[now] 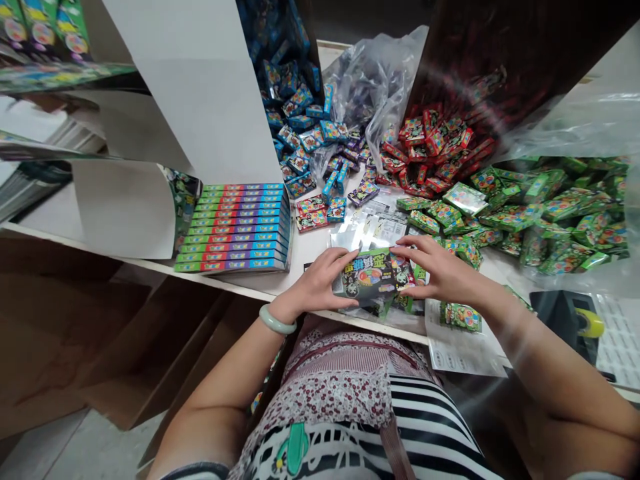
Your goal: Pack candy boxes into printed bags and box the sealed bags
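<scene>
A dark candy package [369, 275] with green edging and colourful candy print lies between my hands at the table's front edge. My left hand [320, 279] grips its left end, thumb on the near side and fingers on the far side. My right hand [437, 270] is curved round the right end, where small printed candy boxes [401, 270] show between thumb and fingers. Whether these boxes are inside the package or beside it, I cannot tell. Clear plastic sheets [373, 223] lie just beyond.
Left stands a row of striped candy packs [235, 227]. Piles of blue boxes [300, 133], red boxes [435, 147] and green boxes [560, 207] spread across the back and right. A label sheet [463, 353] and a black tape dispenser [563, 320] sit at right.
</scene>
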The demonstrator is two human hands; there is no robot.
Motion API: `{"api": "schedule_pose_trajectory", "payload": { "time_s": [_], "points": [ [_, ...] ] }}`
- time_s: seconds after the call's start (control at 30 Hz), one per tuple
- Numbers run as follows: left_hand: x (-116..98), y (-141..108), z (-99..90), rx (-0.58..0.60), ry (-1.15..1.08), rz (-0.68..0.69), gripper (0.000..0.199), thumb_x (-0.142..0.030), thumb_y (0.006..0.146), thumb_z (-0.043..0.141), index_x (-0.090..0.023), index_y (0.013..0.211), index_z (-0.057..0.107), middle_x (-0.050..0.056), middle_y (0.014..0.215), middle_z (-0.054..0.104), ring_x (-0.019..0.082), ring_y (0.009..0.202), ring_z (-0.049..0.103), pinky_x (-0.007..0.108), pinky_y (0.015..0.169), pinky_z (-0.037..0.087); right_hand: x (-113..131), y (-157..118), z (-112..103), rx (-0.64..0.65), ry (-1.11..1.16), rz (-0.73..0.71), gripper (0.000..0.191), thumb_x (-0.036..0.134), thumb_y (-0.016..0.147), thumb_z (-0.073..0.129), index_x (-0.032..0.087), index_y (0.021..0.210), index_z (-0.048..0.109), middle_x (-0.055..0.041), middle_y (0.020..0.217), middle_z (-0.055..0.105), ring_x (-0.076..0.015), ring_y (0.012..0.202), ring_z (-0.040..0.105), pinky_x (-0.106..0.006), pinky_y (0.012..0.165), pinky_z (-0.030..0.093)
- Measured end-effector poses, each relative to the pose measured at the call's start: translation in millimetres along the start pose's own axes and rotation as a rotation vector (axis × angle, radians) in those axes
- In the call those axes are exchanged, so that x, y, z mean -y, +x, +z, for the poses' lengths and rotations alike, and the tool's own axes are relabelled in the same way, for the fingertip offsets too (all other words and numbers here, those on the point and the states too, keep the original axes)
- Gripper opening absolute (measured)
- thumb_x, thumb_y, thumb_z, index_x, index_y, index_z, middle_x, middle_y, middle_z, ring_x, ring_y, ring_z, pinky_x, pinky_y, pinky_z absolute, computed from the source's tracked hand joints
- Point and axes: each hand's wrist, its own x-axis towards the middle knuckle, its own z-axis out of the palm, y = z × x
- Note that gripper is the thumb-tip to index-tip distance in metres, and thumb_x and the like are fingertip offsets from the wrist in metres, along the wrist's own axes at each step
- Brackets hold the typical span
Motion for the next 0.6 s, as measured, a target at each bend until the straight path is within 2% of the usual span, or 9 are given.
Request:
{"api": "schedule_pose_trajectory", "payload": {
  "time_s": [0.1,0.17,0.2,0.27,0.33,0.4,0.43,0.5,0.6],
  "points": [
    [-0.8,1.6,3.8,-0.029,-0.013,-0.016,0.098,-0.056,0.075,0.077,-0.020,0.153,0.031,0.017,0.132,0.050,0.034,0.123,0.052,0.054,0.103,0.049,-3.9,3.7,7.5,-0.019,0.044,0.021,0.078,0.058,0.080,0.071,0.027,0.146,0.042,-0.0180,0.143,0.047,-0.0344,0.132,0.049,-0.056,0.106,0.047],
    [-0.7,2.0,5.4,-0.048,-0.002,-0.035,0.097,-0.056,0.074,0.077,-0.020,0.152,0.032,0.017,0.131,0.049,0.034,0.123,0.052,0.054,0.104,0.048,-1.6,5.9,11.5,-0.079,0.092,0.046,0.086,0.065,0.076,0.071,0.026,0.147,0.041,-0.0186,0.144,0.046,-0.0351,0.133,0.048,-0.056,0.106,0.046],
    [-0.4,1.9,6.0,-0.065,0.004,-0.054,0.097,-0.056,0.074,0.077,-0.020,0.153,0.032,0.017,0.132,0.049,0.034,0.123,0.051,0.055,0.104,0.048,1.5,6.6,13.1,-0.129,0.098,0.074,0.084,0.066,0.077,0.069,0.024,0.145,0.043,-0.0188,0.141,0.049,-0.0352,0.130,0.050,-0.056,0.105,0.047],
    [0.4,1.5,7.1,-0.100,0.006,-0.094,0.097,-0.056,0.074,0.077,-0.021,0.153,0.031,0.017,0.133,0.048,0.034,0.125,0.050,0.055,0.106,0.046,10.8,7.6,15.5,-0.202,0.089,0.134,0.066,0.060,0.086,0.063,0.023,0.139,0.050,-0.0174,0.128,0.061,-0.0337,0.120,0.057,-0.056,0.101,0.048],
    [1.8,1.0,8.5,-0.111,-0.007,-0.107,0.098,-0.056,0.074,0.077,-0.020,0.153,0.032,0.017,0.133,0.047,0.034,0.125,0.049,0.055,0.106,0.046,20.3,8.7,16.9,-0.183,0.105,0.148,0.049,0.051,0.094,0.056,0.022,0.133,0.056,-0.0149,0.115,0.068,-0.0309,0.108,0.062,-0.053,0.095,0.050],
    [4.0,0.2,9.6,-0.110,-0.025,-0.095,0.099,-0.057,0.073,0.077,-0.019,0.153,0.032,0.017,0.133,0.048,0.034,0.125,0.050,0.054,0.106,0.047,22.1,12.6,17.0,-0.129,0.178,0.131,0.044,0.046,0.097,0.052,0.023,0.134,0.057,-0.0128,0.110,0.071,-0.0281,0.103,0.064,-0.049,0.091,0.052],
    [5.4,-0.5,9.7,-0.116,-0.033,-0.091,0.100,-0.057,0.073,0.077,-0.019,0.153,0.032,0.017,0.133,0.048,0.034,0.124,0.050,0.054,0.106,0.047,17.9,16.8,16.6,-0.136,0.224,0.138,0.043,0.044,0.098,0.050,0.023,0.135,0.057,-0.0115,0.108,0.072,-0.0266,0.100,0.065,-0.047,0.089,0.053],
    [7.9,-3.0,8.7,-0.153,-0.042,-0.102,0.100,-0.058,0.074,0.077,-0.019,0.154,0.031,0.017,0.133,0.047,0.034,0.125,0.049,0.054,0.106,0.047,-1.8,32.2,15.4,-0.242,0.282,0.217,0.040,0.044,0.098,0.049,0.024,0.131,0.060,-0.0089,0.104,0.074,-0.0243,0.095,0.068,-0.044,0.087,0.054],
    [9.2,-9.2,4.9,-0.199,-0.046,-0.129,0.099,-0.058,0.075,0.076,-0.021,0.154,0.030,0.017,0.133,0.047,0.033,0.124,0.050,0.055,0.105,0.047,-46.6,74.3,17.6,-0.401,0.184,0.366,0.034,0.043,0.094,0.052,0.021,0.114,0.069,-0.0100,0.106,0.074,-0.0263,0.099,0.068,-0.046,0.090,0.053]
  ]
}}
